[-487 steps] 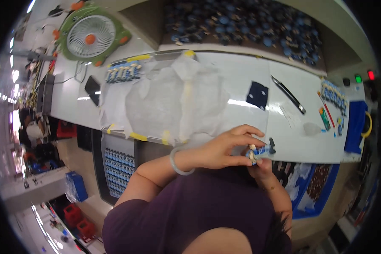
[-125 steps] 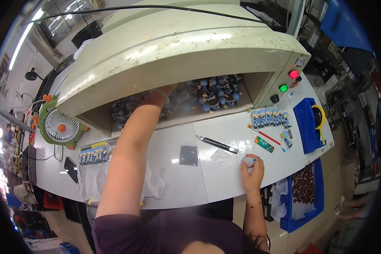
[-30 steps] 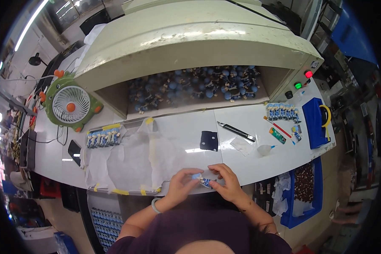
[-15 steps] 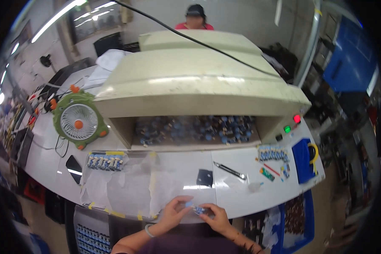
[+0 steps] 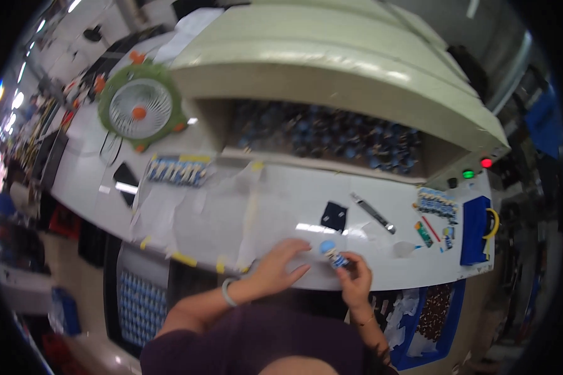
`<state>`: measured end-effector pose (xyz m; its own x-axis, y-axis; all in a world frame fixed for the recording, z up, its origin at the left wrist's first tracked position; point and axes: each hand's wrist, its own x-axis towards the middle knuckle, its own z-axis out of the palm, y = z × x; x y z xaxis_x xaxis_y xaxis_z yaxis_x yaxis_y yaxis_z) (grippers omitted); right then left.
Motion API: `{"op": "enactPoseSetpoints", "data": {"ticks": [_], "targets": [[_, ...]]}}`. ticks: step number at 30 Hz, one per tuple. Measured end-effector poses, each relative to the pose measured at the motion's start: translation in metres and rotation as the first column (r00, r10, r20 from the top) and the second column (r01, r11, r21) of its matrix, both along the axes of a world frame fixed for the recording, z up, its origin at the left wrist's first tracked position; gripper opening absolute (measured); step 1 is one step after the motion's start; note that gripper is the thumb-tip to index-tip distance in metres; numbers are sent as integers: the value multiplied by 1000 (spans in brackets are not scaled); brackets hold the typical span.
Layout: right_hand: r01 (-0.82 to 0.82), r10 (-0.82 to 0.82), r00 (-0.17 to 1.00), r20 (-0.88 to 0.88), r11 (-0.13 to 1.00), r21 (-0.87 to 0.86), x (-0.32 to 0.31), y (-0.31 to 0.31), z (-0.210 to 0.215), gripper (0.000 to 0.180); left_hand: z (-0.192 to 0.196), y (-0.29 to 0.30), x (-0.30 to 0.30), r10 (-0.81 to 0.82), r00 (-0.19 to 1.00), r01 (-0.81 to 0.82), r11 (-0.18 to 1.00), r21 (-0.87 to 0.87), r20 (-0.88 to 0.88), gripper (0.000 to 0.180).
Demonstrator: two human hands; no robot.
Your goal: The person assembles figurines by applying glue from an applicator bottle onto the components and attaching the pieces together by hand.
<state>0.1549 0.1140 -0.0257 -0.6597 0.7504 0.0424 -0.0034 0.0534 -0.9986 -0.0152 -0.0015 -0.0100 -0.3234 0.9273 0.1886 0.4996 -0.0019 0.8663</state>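
A small figurine [image 5: 333, 254] with a round light-blue head and a blue-and-white body is held upright, slightly tilted, by the fingers of my right hand [image 5: 358, 281] over the table's front edge. Just left of it, my left hand [image 5: 276, 265] is empty, with thumb and fingers apart. Beyond the figurine lies a dark square pad [image 5: 334, 215]. Further right is a box cutter [image 5: 373, 212]. A row of similar figurines [image 5: 176, 171] lies on the taped sheet [image 5: 213, 215] to the left, and another group [image 5: 438, 203] is at the right.
A large cream machine [image 5: 331, 81] spans the back, its opening filled with blue-headed figurines [image 5: 331, 134]. A green fan [image 5: 140, 109] and phone [image 5: 126, 182] sit left. A blue bin [image 5: 477, 231] stands right. Below the table are a crate of figurines [image 5: 142, 300] and a blue crate [image 5: 455, 312].
My left hand has let go of the figurine and drawn away from it. My right hand now holds it alone, head up. The view has tilted downward and turned.
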Motion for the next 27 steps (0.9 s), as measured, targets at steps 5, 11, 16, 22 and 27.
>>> {"op": "enactPoseSetpoints", "data": {"ticks": [5,11,16,22,27], "targets": [[52,-53,998,-26,997,-49,-6,3,-2,29,3,0,-2,46,987,-46,999,4,-157,46],[29,-21,999,-40,980,196,-23,3,22,32,9,3,7,-45,861,8,997,76,507,49],[23,-13,1000,-28,912,408,-24,1,31,35,19,13,13,-184,600,-40,965,258,778,50],[-28,61,998,-27,748,664,-19,1,43,39,7,10,8,-245,563,14,958,287,789,41],[21,60,994,-89,703,711,-18,-1,50,40,11,11,11,-239,555,6,959,284,797,29]]}}
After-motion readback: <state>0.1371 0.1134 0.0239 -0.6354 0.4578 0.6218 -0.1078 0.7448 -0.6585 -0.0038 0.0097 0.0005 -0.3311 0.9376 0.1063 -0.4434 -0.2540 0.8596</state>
